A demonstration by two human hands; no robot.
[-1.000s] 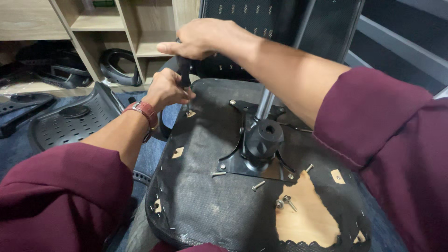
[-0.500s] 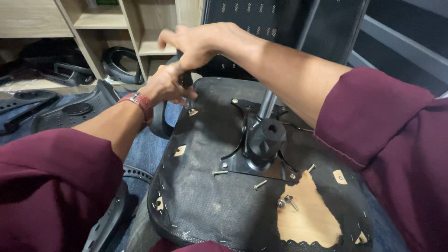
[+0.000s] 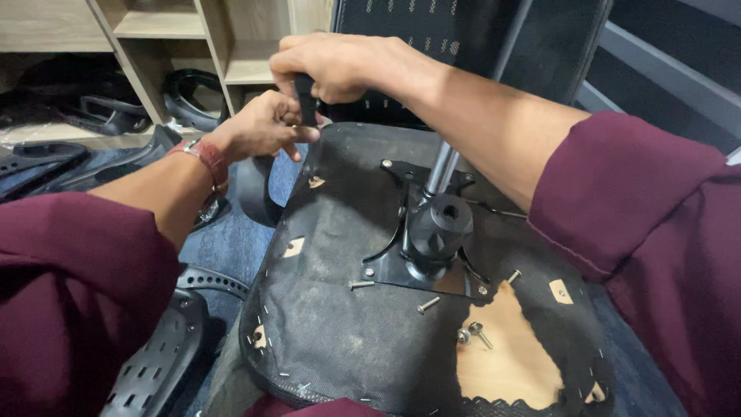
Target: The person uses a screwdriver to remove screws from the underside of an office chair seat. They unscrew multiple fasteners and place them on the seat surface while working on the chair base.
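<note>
While an upturned black fabric-covered chair seat (image 3: pixel 340 309) fills the frame's middle, the right hand (image 3: pixel 340 66) at 12 o'clock is clenched around a black screwdriver handle (image 3: pixel 306 96). Just below, at 11 o'clock, the left hand (image 3: pixel 258 127) pinches the tool's lower part with its fingers. A black metal mounting plate (image 3: pixel 421 255) sits centrally. 4 loose silver bolts (image 3: pixel 427 306) lie at 5 o'clock.

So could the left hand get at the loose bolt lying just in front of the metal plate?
Probably yes. The left hand is busy steadying the screwdriver, but the bolt lies uncovered on the seat underside, with nothing between them.
</note>
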